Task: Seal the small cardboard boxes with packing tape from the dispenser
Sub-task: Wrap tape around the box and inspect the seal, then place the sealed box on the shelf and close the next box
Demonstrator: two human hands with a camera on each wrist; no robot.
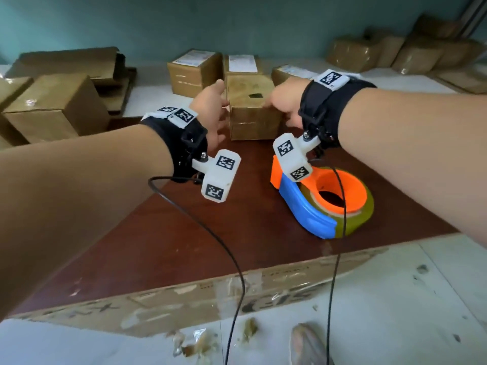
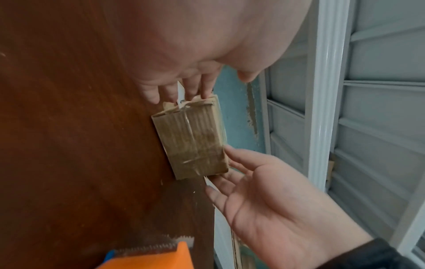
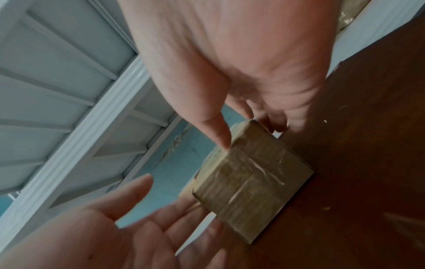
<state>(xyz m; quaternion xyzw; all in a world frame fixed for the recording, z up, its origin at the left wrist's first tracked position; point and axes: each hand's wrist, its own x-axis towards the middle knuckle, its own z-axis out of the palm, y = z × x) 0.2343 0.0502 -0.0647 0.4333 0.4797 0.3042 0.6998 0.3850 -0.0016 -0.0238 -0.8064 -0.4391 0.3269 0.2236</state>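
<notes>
Right hand [image 3: 241,76] fingertips on box [image 3: 250,180], plain only wrist-side

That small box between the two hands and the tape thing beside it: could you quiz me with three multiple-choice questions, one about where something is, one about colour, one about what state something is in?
1. Where does the tape dispenser lie?
A. On the brown tabletop, near the right wrist
B. On top of the small box
C. In the left hand

2. Which colours is the dispenser's body?
A. Black and white
B. Orange and blue
C. Green and red

3. How is the left hand at the small box?
A. Clenched in a fist
B. Gripping the dispenser
C. Open, fingers straight beside the box

Answers:
1 A: the head view shows it lying on the tabletop, below the right wrist.
2 B: an orange hub and front with a blue side shell.
3 C: the right wrist view shows the palm open and the fingers extended at the box's side, while the right hand is at the other side.
</notes>
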